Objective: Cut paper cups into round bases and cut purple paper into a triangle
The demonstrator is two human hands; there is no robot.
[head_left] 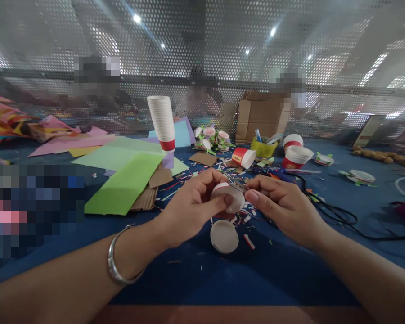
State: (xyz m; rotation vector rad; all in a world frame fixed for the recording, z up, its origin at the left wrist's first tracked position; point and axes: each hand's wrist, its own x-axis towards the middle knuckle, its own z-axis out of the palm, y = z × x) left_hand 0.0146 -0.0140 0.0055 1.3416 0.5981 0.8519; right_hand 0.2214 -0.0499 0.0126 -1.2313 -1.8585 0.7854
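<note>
At the centre of the head view, the left hand (197, 198) is pinching a white cup piece (236, 201) between thumb and curled fingers, the thumb pressing across its pale face. Just right of it, the right hand (283, 204) is closing thumb and fingers on a small metal tool (238, 186), whose thin end is meeting the upper edge of the piece; its grip end is hiding behind the fingers, so its exact kind cannot be told. Directly below the hands, a round white disc (224, 236) is lying flat on the blue table (175, 288), with a red-and-white strip (249, 241) resting near its right side. A silver bracelet (114, 258) is circling the left wrist at lower left of centre. Left of centre, a bright green sheet (124, 186) is overlapping a paler green sheet (111, 153), while a tall stack of paper cups (162, 119) is leaning slightly above them. Right of the upper middle, a red-and-white cup (245, 157) is lying on its side, and a yellow-green container (263, 147) is standing beyond it, before some brown cardboard (261, 119). At right, a black cord (337, 216) is curving across the table.
</note>
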